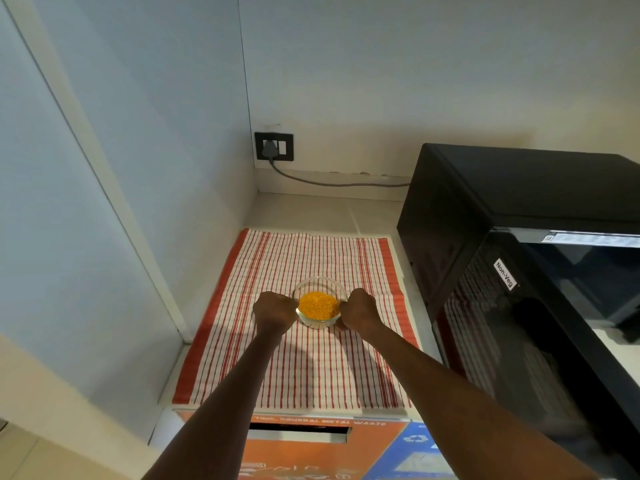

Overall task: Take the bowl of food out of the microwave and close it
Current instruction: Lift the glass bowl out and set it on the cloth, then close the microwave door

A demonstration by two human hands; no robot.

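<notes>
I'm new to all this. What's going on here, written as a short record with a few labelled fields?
bowl: clear glass bowl holding orange-yellow food, on the striped cloth
left hand: left hand closed on the bowl's left rim
right hand: right hand closed on the bowl's right rim
microwave: black microwave to the right of the cloth, door swung open toward the camera
socket: wall socket with a plug in it, behind the cloth

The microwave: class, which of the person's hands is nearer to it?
The right hand is nearer. It grips the glass bowl on the side facing the microwave; the left hand grips the bowl's far side.
</notes>
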